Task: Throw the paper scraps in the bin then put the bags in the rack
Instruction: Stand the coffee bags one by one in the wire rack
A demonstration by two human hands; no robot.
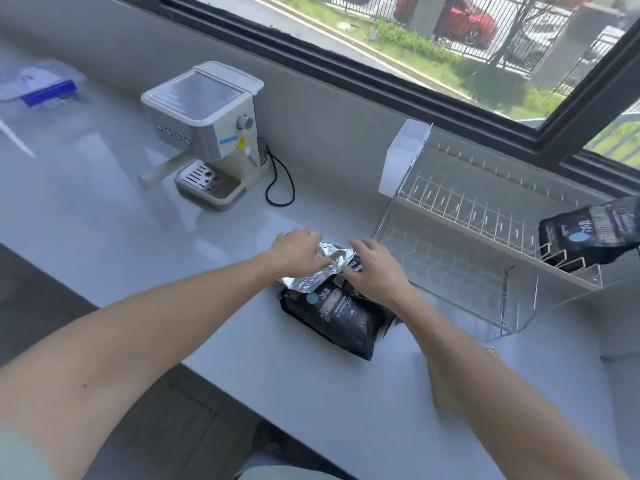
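A black coffee bag (341, 318) lies flat on the white counter in front of me. On its far end rests a silver foil bag (317, 271), with another dark bag partly hidden under my hands. My left hand (296, 251) presses on the foil bag's left side. My right hand (372, 268) lies on its right side, fingers curled over the edge. A wire dish rack (460, 237) stands to the right. One black bag (588, 235) stands upright in the rack's right end.
A cream espresso machine (204, 133) with a black cord stands at the back left. A white holder (403, 157) hangs on the rack's left end. A clear packet with a blue strip (45, 86) lies far left. A window runs along the back.
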